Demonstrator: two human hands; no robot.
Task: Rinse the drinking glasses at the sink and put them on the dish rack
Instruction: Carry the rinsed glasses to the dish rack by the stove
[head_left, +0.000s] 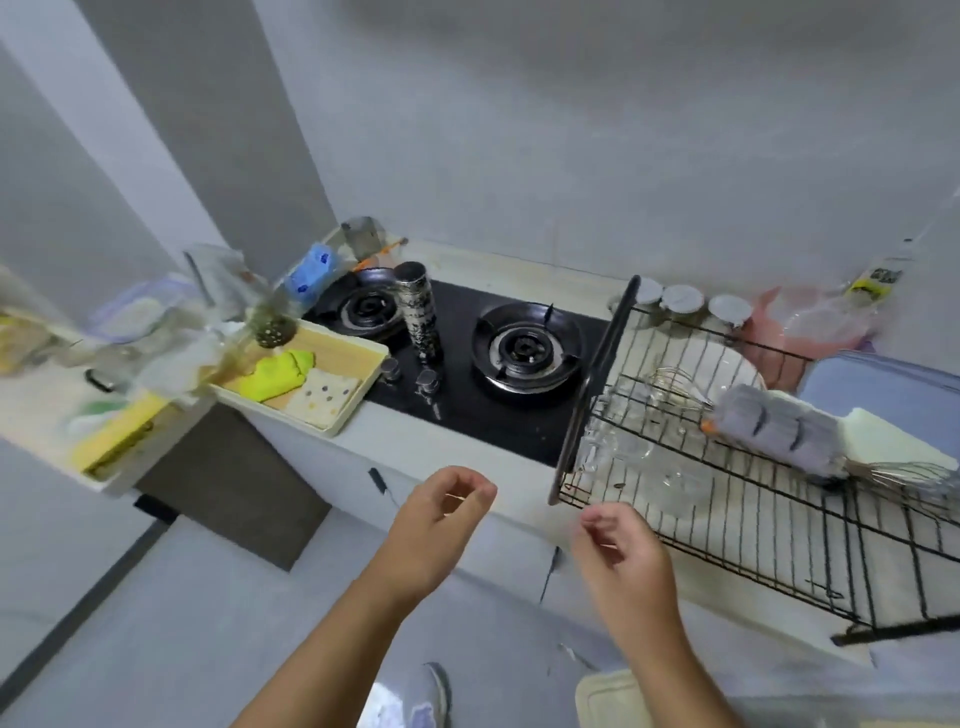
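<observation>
A black wire dish rack (779, 525) stands on the counter at the right. Clear drinking glasses (615, 441) lie in its near-left corner, with another glass piece (675, 483) beside them. My left hand (441, 525) hovers in front of the counter edge, fingers loosely curled and holding nothing. My right hand (618, 551) hangs just before the rack's front-left corner, fingers also loosely curled and empty. No sink shows in this view.
A black two-burner gas hob (467, 384) sits left of the rack with a patterned metal tumbler (418, 312) on it. A cream tray (358, 395) holds green and spotted cloths. A whisk (675, 389), white plate (717, 364) and grey cloth (779, 431) lie in the rack.
</observation>
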